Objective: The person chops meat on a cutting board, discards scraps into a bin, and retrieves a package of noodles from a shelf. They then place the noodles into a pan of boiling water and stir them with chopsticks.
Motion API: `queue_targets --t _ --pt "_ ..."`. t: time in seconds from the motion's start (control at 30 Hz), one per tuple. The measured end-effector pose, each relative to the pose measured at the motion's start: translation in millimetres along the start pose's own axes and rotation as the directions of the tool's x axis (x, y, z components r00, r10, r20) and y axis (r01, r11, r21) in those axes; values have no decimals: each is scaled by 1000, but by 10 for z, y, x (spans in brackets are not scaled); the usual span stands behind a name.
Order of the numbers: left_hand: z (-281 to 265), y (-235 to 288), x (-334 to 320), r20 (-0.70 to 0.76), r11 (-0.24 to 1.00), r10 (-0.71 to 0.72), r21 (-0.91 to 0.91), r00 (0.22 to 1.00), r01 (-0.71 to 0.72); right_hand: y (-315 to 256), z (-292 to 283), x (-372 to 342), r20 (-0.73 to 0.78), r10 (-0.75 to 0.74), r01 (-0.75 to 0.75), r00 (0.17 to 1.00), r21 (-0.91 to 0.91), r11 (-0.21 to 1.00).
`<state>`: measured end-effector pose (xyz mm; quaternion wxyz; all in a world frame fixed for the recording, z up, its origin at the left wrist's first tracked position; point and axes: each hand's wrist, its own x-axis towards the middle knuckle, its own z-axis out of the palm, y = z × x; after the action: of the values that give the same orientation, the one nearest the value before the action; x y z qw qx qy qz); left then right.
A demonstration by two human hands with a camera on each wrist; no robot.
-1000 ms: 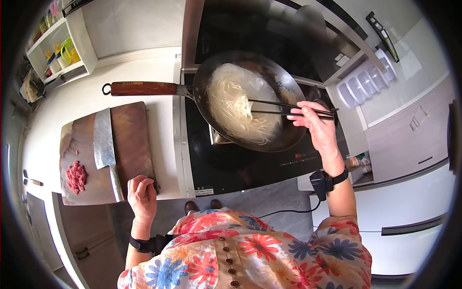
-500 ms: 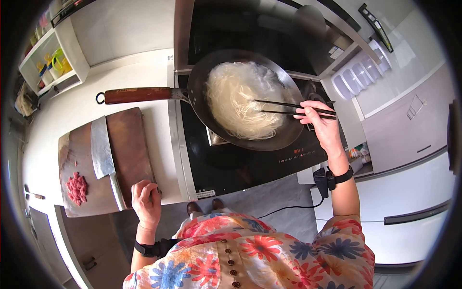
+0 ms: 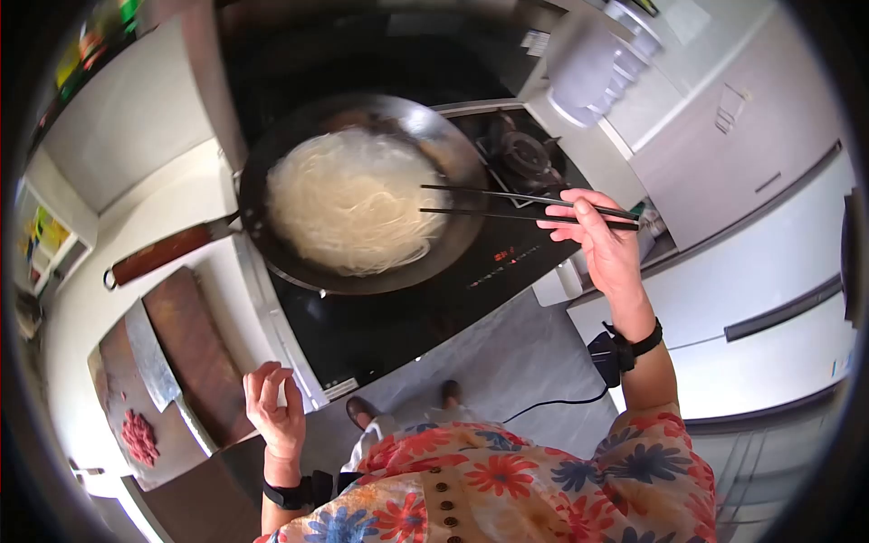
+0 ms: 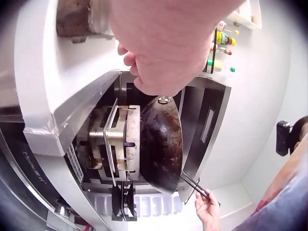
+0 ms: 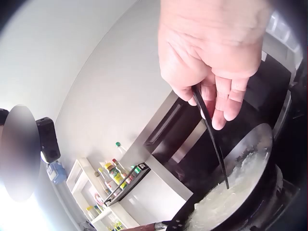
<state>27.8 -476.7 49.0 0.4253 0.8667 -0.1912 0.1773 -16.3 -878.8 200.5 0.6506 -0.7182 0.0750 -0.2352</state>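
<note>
In the head view, the right hand (image 3: 605, 244) pinches a pair of black chopsticks (image 3: 516, 215). Their tips reach over the right part of pale noodles (image 3: 353, 204) in cloudy liquid, inside a dark wok (image 3: 466, 195). The right wrist view shows the fingers of the right hand (image 5: 211, 62) around the chopsticks (image 5: 214, 144), which point down at the noodles (image 5: 226, 197). The left hand (image 3: 276, 414) hangs loosely curled and empty beside the near right corner of a cutting board (image 3: 195, 335). Seen close in the left wrist view, the left hand (image 4: 159, 53) hides part of the wok (image 4: 161, 144).
A cleaver (image 3: 152, 357) and chopped red meat (image 3: 139, 437) lie on the board. The wok's wooden handle (image 3: 163, 256) points left over the white counter (image 3: 195, 185). Right of the wok is a second burner (image 3: 525, 156) on the black stove (image 3: 362, 339). Bottles (image 5: 113, 175) stand at the wall.
The head view has turned, so wok, stove and board appear further left and tilted. The chopsticks' tips have shifted from mid-noodles to their right side. The left hand has parted from the board's corner.
</note>
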Motion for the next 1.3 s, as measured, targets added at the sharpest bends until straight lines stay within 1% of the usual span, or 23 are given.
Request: queue_targets --t 0.07,0.17,0.23,0.27,0.3,0.37,0.43,0.5,0.57,0.63,0.7,0.77,0.83,0.9,0.97,1.0,1.03,1.1,1.13,1.17,1.2,1.23,1.3 --pt "120 169 -2 -13 999 29 20 1000 -28 23 -299 -46 -54 -41 44 998 67 997" --pt "396 478 -61 -21 996 59 62 998 -58 83 -908 -165 -102 -34 49 994 147 988" --pt "690 755 -130 -20 998 39 40 999 -38 172 -1434 -227 -175 16 30 985 255 966" --pt "860 913 -177 -11 997 48 54 999 -48 215 -1698 -257 -227 44 15 973 253 967" --pt "1026 1063 -198 -2 995 63 74 998 -63 273 -1989 -264 -230 35 27 972 263 964" --pt "1379 1434 -265 29 998 39 41 999 -41 445 -2569 -301 -316 107 -22 943 260 965" --pt "1707 1694 -306 70 996 81 32 994 -83 601 -3065 -262 -351 104 -17 931 242 970" --pt "1927 1954 -273 91 996 89 21 992 -92 706 -3458 -121 -424 162 -79 891 206 975" --pt "2046 2134 -228 68 992 114 40 991 -117 894 -3757 147 -502 175 -126 847 130 983" --pt "2135 2216 -145 51 987 142 70 989 -145 1088 -3949 440 -504 122 -107 855 57 993" --pt "2225 2252 -25 6 985 150 87 989 -150 1228 -4013 713 -518 51 -113 854 -88 990" --pt "2331 2396 185 -34 984 157 85 987 -154 1458 -4127 946 -481 -72 -64 874 -261 963" --pt "2526 2509 343 -63 990 138 46 988 -135 1787 -4331 1143 -370 -274 75 888 -470 879" --pt "2791 2579 522 -40 992 125 -11 991 -126 1690 -4394 1258 -160 -458 195 875 -748 635" --pt "3026 2720 678 -38 987 154 -33 987 -155 1667 -4437 1383 -67 -406 191 911 -805 562" --pt "3122 2817 748 -28 986 156 -52 987 -158 1792 -4530 1474 15 -406 222 914 -856 467" --pt "3206 2901 817 -15 985 160 -66 987 -161 1929 -4603 1553 12 -404 220 915 -853 473" --pt "3310 3054 939 -10 981 191 -40 982 -191 2213 -4766 1748 192 -401 340 896 -877 339" --pt "3329 3135 992 15 977 209 26 978 -209 2366 -4867 1850 254 -313 351 915 -882 314" --pt "3367 3232 1047 39 970 222 96 974 -225 2463 -4927 1948 263 -319 365 910 -875 319" --pt "3437 3363 1128 -17 975 199 103 980 -196 2570 -4992 2040 333 -291 414 897 -864 287" --pt "3474 3479 1196 -26 964 213 169 977 -205 2664 -5055 2118 403 -260 465 878 -847 257" --pt "3574 3764 1348 -84 947 221 255 972 -193 2877 -5211 2268 481 -163 507 861 -794 336"
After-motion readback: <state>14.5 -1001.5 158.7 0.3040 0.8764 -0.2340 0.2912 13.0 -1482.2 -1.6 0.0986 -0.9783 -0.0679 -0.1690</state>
